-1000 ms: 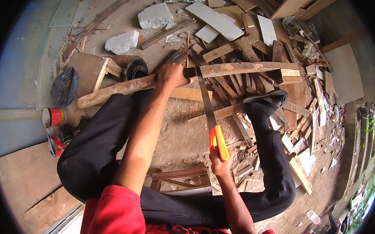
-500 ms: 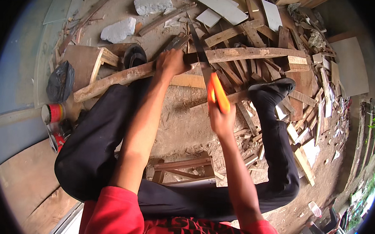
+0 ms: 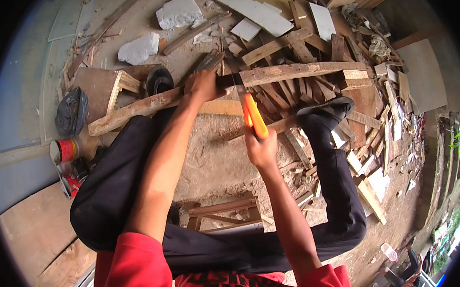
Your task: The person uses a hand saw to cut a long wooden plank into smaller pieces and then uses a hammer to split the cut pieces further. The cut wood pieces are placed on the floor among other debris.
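A long wooden beam (image 3: 301,71) lies across in front of me, rising from lower left to upper right. My left hand (image 3: 203,85) is closed over it near the middle. Just right of that hand, the dark blade of a handsaw (image 3: 232,65) crosses the beam. My right hand (image 3: 261,145) is wrapped around the saw's orange handle (image 3: 256,116), on the near side of the wood. How deep the blade sits in the beam cannot be made out. Under the beam, a shorter piece of wood (image 3: 221,107) shows between my legs.
Scrap wood (image 3: 297,45) is heaped beyond and right of the beam, beside my shod foot (image 3: 328,108). White chunks (image 3: 138,49) lie at far left. A black plastic bag (image 3: 71,112) and a can (image 3: 64,150) stand left. A wooden frame (image 3: 223,213) lies near me. Another person (image 3: 407,280) is at lower right.
The saw and my right hand have come back toward me and slightly left, drawing the blade across the beam. My left hand keeps its hold on the beam. The whole view has shifted slightly.
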The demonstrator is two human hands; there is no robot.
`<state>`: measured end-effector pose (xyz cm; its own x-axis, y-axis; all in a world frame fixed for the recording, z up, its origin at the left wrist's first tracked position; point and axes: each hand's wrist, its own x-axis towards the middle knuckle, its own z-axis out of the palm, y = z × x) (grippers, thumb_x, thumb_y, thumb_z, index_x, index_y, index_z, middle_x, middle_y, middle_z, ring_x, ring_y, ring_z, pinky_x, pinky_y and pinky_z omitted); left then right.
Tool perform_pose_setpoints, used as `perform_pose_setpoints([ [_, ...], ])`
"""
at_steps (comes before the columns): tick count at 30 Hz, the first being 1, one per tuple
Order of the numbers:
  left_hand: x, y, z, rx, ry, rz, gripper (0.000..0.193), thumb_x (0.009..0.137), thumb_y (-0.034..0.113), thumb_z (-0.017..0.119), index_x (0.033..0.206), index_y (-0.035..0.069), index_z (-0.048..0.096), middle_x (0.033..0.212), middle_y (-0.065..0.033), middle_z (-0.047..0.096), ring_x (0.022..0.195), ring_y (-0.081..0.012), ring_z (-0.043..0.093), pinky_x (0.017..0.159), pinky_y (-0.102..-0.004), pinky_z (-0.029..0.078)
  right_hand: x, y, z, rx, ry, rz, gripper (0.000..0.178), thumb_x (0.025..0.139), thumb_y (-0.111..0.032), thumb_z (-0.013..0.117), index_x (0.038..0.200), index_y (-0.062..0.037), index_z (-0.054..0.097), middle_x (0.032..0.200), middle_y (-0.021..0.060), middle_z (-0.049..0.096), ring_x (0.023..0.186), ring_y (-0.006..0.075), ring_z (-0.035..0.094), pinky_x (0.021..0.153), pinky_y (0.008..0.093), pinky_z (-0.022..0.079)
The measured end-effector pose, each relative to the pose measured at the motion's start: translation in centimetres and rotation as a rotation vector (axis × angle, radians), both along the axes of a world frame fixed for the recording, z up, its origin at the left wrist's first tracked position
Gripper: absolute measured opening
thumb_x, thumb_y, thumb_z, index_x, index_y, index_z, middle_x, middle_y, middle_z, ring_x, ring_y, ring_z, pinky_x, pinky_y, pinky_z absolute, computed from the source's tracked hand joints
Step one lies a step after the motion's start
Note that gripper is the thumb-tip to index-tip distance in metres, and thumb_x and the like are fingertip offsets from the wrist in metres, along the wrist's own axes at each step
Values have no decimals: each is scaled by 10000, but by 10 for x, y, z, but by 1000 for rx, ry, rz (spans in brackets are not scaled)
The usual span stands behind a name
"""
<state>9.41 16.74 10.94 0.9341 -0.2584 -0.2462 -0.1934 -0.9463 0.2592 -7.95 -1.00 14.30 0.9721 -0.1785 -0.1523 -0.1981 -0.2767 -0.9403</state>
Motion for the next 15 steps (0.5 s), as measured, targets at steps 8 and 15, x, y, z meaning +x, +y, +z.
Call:
perform_pose_setpoints([
  [8,-10,-2,4,11,-12,55,446,688,401,813,914,22,750,941,-222,716,927,-361,707,827,-434,565,2,-3,-8,35,60,11,217,871,-127,587,711,16,615,526,86,571,520,133,581,496,372,449],
  [15,-9,0,9,77,17,59,449,693,407,819,937,37,752,993,-207,720,965,-333,706,842,-414,563,-97,-6,23,17,69,7,171,874,-121,617,772,14,632,584,150,599,551,195,629,549,369,482],
])
